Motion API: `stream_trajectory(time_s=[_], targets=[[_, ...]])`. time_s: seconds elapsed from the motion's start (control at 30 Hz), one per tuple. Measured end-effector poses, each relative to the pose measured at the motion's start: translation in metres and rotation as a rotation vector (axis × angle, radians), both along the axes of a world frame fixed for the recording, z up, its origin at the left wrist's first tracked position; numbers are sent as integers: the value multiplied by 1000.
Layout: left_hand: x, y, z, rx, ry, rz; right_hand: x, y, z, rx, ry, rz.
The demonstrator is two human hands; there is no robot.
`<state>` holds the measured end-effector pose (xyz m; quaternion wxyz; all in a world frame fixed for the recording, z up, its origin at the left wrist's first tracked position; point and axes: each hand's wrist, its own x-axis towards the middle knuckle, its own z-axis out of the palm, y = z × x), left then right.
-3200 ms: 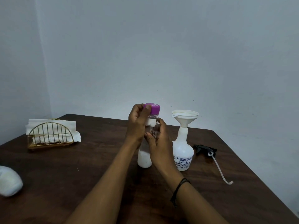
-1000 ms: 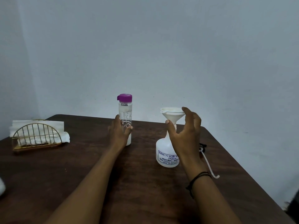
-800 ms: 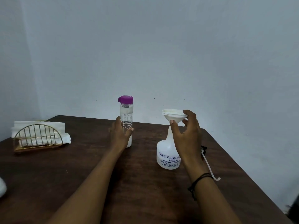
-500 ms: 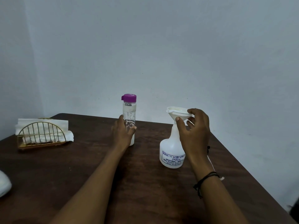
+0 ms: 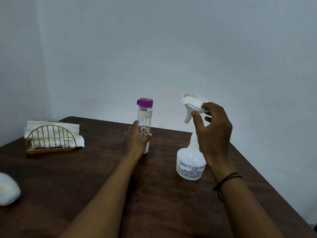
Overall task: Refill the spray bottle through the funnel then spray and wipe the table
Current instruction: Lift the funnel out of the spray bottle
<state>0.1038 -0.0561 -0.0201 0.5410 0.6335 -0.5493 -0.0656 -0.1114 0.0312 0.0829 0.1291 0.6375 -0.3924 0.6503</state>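
A white spray bottle (image 5: 189,162) with a printed label stands uncapped on the dark wooden table (image 5: 85,177). My right hand (image 5: 213,133) holds the white funnel (image 5: 191,104) tilted in the air, its spout lifted clear above the bottle's neck. My left hand (image 5: 138,140) is wrapped around the lower part of a clear water bottle (image 5: 145,121) with a purple cap, which stands upright on the table to the left of the spray bottle. The spray head is hidden behind my right hand.
A gold wire holder with white napkins (image 5: 51,136) stands at the back left. A white cloth (image 5: 7,188) lies at the left edge. The table's right edge runs close behind my right arm, with the wall beyond.
My right hand gripped the funnel and lifted it out of the spray bottle's neck, tilting it. My left hand stays on the capped water bottle standing on the table.
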Motion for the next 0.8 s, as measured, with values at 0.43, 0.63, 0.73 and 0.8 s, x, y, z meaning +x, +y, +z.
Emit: stream_trajectory(time_s=[0.43,0.63,0.73,0.8], targets=[[8,8,0,-48,34,22,68,-44,-16,640,610,-188],[9,7,-1,-51,23,29,81,-50,-27,826,632,-147],[10,5,-3,-57,6,31,85,-49,-28,929,564,-90],[10,5,-3,-54,-5,32,87,-50,-31,981,553,-70]])
